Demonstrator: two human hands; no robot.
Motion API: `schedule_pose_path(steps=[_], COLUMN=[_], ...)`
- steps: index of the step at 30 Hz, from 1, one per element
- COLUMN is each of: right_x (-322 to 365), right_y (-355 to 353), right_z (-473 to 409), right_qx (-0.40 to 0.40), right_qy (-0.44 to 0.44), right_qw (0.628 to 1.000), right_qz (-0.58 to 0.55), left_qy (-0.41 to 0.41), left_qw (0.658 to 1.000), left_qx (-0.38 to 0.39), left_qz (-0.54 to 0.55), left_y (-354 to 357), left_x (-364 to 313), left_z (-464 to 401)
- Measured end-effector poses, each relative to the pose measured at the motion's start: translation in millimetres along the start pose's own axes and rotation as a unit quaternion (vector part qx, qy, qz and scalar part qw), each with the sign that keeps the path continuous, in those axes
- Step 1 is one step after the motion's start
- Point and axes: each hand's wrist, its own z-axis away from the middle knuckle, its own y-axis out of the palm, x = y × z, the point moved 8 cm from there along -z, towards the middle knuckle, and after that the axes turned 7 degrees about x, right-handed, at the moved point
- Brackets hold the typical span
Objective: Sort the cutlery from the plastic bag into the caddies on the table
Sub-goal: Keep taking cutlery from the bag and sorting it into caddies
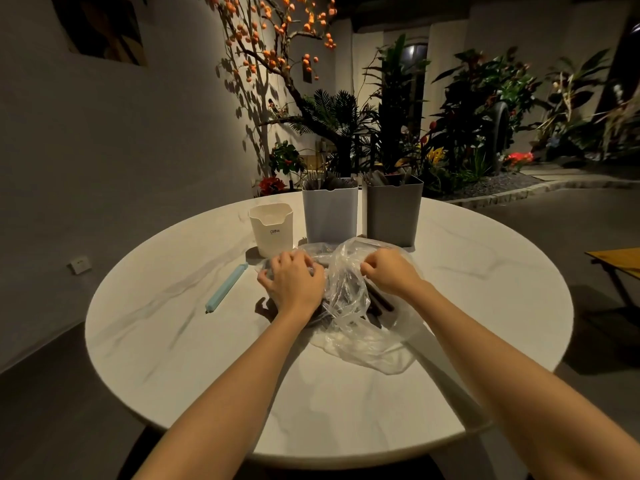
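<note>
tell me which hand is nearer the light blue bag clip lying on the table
Left. The left hand rests on the plastic bag just right of the bag clip. The right hand pinches the bag further right, beyond the left hand.

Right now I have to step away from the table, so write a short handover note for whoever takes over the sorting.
Left hand: fingers curled on the plastic bag.
Right hand: pinches the bag's film near its opening.
The bag lies mid-table with dark cutlery still inside.
Behind it: white caddy, apparently empty; light grey caddy and dark grey caddy, both already holding pieces.
A blue clip lies left of the bag.
Left: empty the bag and sort its contents.
</note>
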Motion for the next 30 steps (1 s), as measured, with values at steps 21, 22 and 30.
schedule_pose_path(steps=[21, 22, 30], right_x=[44.8, 43.4, 27.5], right_y=[24.9, 26.5, 25.5], right_z=[35.7, 34.6, 28.5], right_qx=[0.175, 0.176, 0.133], right_qy=[-0.117, -0.112, -0.070], right_qw=[0.950, 0.954, 0.970], right_qz=[-0.229, -0.215, -0.193], left_qy=[0.071, 0.072, -0.002], left_qw=[0.939, 0.937, 0.986], left_qx=[0.220, 0.213, 0.062], left_qz=[0.255, 0.268, 0.154], left_y=[42.5, 40.4, -0.2], left_x=[-11.1, -10.6, 19.9], left_z=[-4.3, -4.7, -12.7])
